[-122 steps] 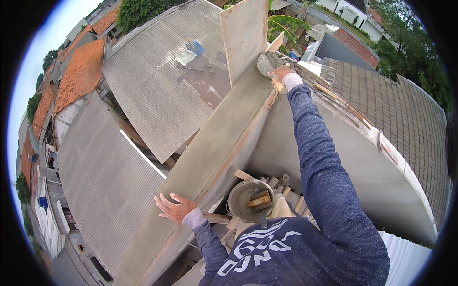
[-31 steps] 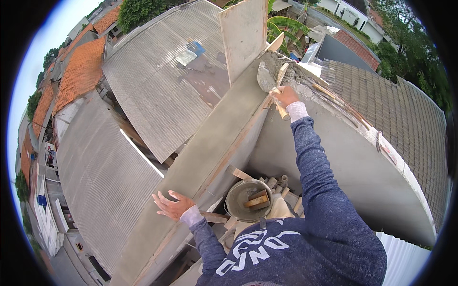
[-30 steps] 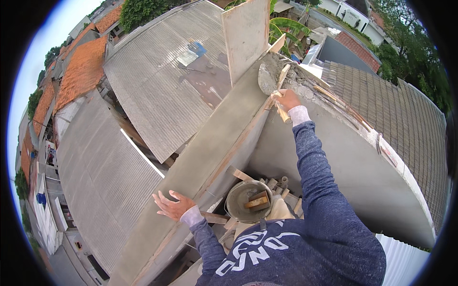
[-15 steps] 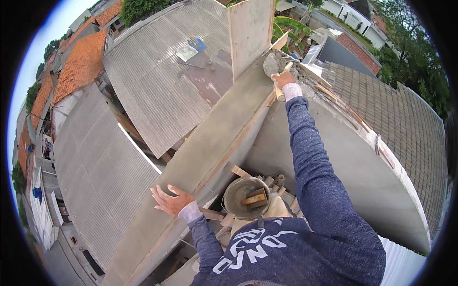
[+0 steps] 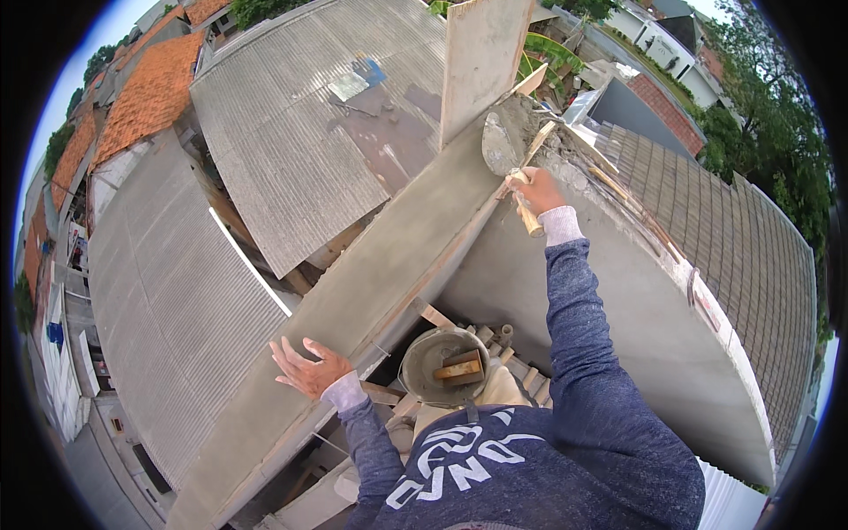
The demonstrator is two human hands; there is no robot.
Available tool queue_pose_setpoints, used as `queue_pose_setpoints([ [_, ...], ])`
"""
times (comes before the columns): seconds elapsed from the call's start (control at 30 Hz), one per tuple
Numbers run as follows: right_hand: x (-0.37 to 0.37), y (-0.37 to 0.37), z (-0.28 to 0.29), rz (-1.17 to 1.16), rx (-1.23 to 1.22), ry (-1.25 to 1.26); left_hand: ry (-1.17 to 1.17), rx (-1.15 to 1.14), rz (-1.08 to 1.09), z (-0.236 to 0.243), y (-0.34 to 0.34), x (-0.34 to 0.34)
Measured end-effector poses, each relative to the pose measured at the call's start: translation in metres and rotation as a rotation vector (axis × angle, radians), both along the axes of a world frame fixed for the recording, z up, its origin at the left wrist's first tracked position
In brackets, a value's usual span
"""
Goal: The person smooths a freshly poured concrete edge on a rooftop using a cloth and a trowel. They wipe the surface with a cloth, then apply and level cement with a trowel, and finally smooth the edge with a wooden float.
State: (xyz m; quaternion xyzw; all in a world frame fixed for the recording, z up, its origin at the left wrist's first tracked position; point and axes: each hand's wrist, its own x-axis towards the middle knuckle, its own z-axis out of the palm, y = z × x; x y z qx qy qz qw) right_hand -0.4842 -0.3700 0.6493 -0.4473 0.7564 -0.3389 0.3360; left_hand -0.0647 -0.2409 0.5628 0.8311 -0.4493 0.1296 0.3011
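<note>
My right hand point(image 5: 537, 190) is wrapped round the wooden handle of a trowel point(image 5: 500, 148). The trowel's blade, smeared with grey mortar, is over the far end of a smooth plastered wall top point(image 5: 389, 243). Beside it, rough mortar point(image 5: 530, 119) is heaped where this wall meets another. With fingers spread and nothing in them, my left hand point(image 5: 309, 367) hovers over or rests on the near part of the wall top; contact cannot be made out.
A bucket point(image 5: 408, 371) close to my body holds a wooden float point(image 5: 459, 367). An upright board point(image 5: 481, 66) stands at the wall's far end. Thin sticks point(image 5: 632, 199) lie along the right wall's edge point(image 5: 738, 353). Corrugated roofs point(image 5: 177, 291) lie below on the left.
My right hand has drawn back toward me with the trowel, whose blade now shows more fully. My left hand keeps nearly the same pose. The view has turned slightly.
</note>
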Motion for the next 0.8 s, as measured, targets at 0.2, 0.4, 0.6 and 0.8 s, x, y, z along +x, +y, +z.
queue_pose_setpoints([
  [0.2,-0.058,-0.055,-0.034,0.045,0.053,0.225,-0.001,-0.004,-0.010,-0.001,-0.001,0.000],
  [0.4,-0.074,-0.089,-0.020,-0.036,0.123,-0.045,0.008,0.014,-0.003,0.003,-0.001,-0.002],
  [0.6,-0.062,-0.082,-0.022,0.029,0.051,-0.009,0.005,-0.004,0.006,-0.001,0.000,0.001],
  [0.8,-0.049,-0.094,-0.039,-0.163,0.131,0.391,0.005,-0.007,0.003,-0.002,0.000,0.001],
])
